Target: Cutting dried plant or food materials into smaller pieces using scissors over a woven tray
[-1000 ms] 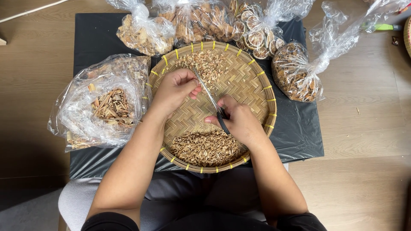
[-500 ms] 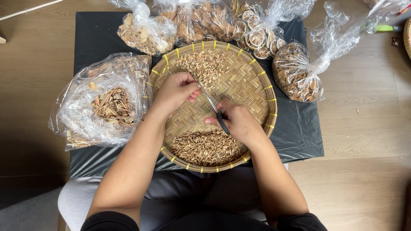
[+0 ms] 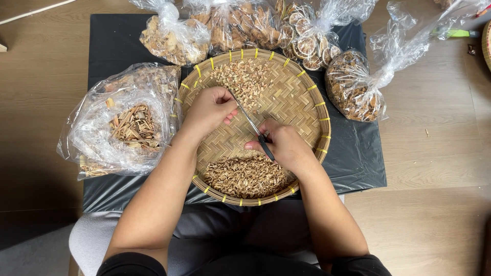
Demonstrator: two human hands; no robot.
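Right hand (image 3: 284,145), frame centre, clamped on scissors (image 3: 254,128); left hand (image 3: 208,108) curled shut at the blade tips, contents hidden. Both over a woven tray (image 3: 307,110) bearing chopped pieces (image 3: 245,176); open bag (image 3: 123,122) at left.

dried-slice bags (image 3: 307,38), black sheet (image 3: 115,38), perhaps plastic

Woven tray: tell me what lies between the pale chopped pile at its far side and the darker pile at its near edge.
In the head view, between the pale pile and the darker pile lie bare woven tray, the left hand, and the right hand holding scissors.
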